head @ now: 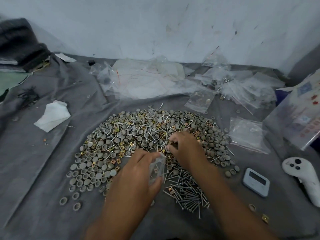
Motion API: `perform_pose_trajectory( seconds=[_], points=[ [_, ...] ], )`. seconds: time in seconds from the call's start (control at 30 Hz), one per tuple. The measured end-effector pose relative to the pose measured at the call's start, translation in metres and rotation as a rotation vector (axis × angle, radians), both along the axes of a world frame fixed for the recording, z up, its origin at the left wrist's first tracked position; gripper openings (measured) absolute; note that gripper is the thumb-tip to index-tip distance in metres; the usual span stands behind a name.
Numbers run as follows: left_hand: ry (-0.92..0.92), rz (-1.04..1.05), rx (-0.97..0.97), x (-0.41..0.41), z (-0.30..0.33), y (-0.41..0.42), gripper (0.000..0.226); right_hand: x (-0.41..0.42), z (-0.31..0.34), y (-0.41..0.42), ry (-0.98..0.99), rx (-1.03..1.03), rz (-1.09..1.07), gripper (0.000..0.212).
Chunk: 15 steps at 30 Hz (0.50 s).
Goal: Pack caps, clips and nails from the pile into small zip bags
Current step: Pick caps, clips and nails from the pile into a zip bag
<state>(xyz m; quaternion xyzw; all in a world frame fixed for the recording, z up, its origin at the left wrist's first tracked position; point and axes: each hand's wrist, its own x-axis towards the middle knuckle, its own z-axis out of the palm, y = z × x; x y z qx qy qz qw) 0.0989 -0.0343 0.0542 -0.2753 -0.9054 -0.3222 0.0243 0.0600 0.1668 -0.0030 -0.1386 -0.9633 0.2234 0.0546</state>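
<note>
The left hand (138, 172) pinches a small clear zip bag (156, 168) between thumb and fingers, holding it upright just at the near edge of the pile (147, 141), with what looks like one brass clip already inside. The right hand (186, 146) is down in the pile beside it, fingertips curled together on small parts near the middle; it seems to be picking up a clip or a nail, but which one is too small to tell. The pile lies on a grey cloth (43, 179): grey round caps (90, 168) spread to the left, brass square clips (113, 161) mixed through, and steel nails (187, 194) gathered thickest near the right forearm. The bag is thin, soft film, light and slippery, so it will likely collapse unless held near the mouth with the lips kept apart. The caps are light and roll easily; best taken by the rim. The clips are stiff, with sharp edges, and are best pinched across their flat faces. The nails are heavier, hard and pointed, better lifted by the shank, and their points could pierce the film. Further back lie more bags (200, 99), some filled, a white tissue (52, 116) to the left, and a timer (256, 181) and a controller (303, 177) to the right.
</note>
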Motion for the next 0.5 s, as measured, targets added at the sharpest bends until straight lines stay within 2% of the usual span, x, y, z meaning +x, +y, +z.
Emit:
perform_pose_trajectory(
  seconds=[0.13, 0.27, 0.33, 0.4, 0.5],
  points=[
    [0.000, 0.009, -0.007, -0.003, 0.000, -0.002, 0.051, -0.005, -0.008, 0.003, 0.058, -0.030, -0.011, 0.011],
    [-0.012, 0.008, 0.009, -0.004, 0.001, -0.004, 0.049, -0.006, -0.006, 0.005, 0.050, -0.035, 0.003, 0.020],
    [-0.011, 0.005, 0.005, -0.004, 0.001, -0.004, 0.049, 0.002, 0.007, 0.005, 0.115, -0.149, -0.008, 0.018],
    [-0.012, 0.004, 0.008, -0.005, -0.002, -0.004, 0.050, 0.021, 0.028, 0.001, 0.251, -0.352, -0.009, 0.016],
    [-0.018, 0.002, 0.013, -0.007, -0.004, -0.005, 0.052, 0.058, 0.060, -0.018, 0.378, -0.464, 0.179, 0.023]
  ],
)
